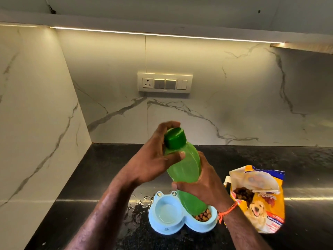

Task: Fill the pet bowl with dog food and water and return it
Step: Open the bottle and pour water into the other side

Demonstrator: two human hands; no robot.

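Here both hands (203, 184) grip the green bottle (185, 170) above the bowl (162, 230).

You could read no text clearly; the print on the yellow dog food bag (259, 201) with the dog picture was blurred.

From my remote feed: white marble-look wall panels (216, 83) with grey veins meet in a corner behind a black speckled countertop (100, 168), its surface glossy and wet in patches. A cream switch plate (164, 85), one socket beside several switches, is fixed to the back wall. Above, a warm light strip (162, 35) glows under the overhead cabinet (144, 13).
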